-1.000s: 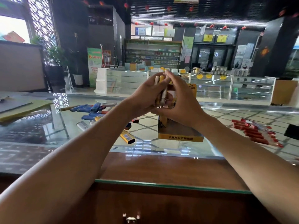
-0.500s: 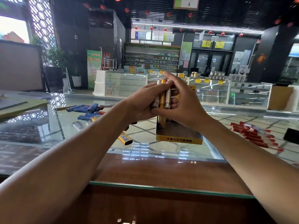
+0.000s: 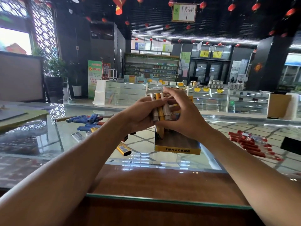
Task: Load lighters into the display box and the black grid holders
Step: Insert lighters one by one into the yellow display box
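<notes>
My left hand [image 3: 140, 115] grips a bunch of lighters [image 3: 160, 110], white and yellow, held upright above the yellow display box [image 3: 177, 148] on the glass counter. My right hand [image 3: 184, 116] closes around the same bunch from the right, its fingers curled over the lighter tops. One yellow lighter [image 3: 160, 133] stands inside the box at its left side. Loose lighters lie on the glass: blue ones [image 3: 86, 119], a white one [image 3: 77, 137], a yellow one [image 3: 123, 148] and a row of red ones [image 3: 250, 144]. No black grid holder is plainly visible.
The glass counter [image 3: 48, 144] has a wooden strip [image 3: 154, 181] at its near edge. A dark object [image 3: 291, 145] lies at the right edge. Papers [image 3: 19, 116] rest at the far left. Shop shelves and display cases stand behind.
The bunch of lighters has tilted and dropped slightly toward the box. My right hand's fingers have spread over the lighter tops. The camera has tipped upward.
</notes>
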`<state>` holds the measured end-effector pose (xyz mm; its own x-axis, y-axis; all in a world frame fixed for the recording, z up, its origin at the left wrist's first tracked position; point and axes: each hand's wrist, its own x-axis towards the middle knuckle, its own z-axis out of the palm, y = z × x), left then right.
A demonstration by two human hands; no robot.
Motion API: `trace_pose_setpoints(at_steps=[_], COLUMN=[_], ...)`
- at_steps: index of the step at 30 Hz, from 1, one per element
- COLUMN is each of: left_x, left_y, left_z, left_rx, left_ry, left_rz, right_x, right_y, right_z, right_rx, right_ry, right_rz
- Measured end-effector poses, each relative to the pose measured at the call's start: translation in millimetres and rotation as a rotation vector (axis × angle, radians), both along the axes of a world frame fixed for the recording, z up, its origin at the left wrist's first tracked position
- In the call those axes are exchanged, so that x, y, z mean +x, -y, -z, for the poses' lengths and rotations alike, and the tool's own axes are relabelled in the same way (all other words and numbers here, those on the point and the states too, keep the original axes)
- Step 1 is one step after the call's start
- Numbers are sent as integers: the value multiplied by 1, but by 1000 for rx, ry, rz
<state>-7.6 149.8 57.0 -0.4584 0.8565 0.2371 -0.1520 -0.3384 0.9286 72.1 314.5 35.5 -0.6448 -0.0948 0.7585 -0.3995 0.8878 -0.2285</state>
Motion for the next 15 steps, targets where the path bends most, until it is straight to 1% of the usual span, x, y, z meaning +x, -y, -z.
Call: trace_pose_setpoints(at_steps=[3, 5, 9, 15], left_x=[-9, -14, -20, -22], left_y=[-3, -5, -8, -9], left_z=[1, 3, 6, 8], left_rx=[41, 59, 70, 85], left_ry=[59, 78, 50, 5], left_rz=[-12, -47, -120, -149], right_x=[0, -2, -4, -8], right_y=[-4, -9, -11, -13], right_z=[2, 3, 4, 6], right_rx=[-148, -185, -273, -378], right_ry=[-13, -23, -4, -15], right_rz=[2, 39, 34, 33])
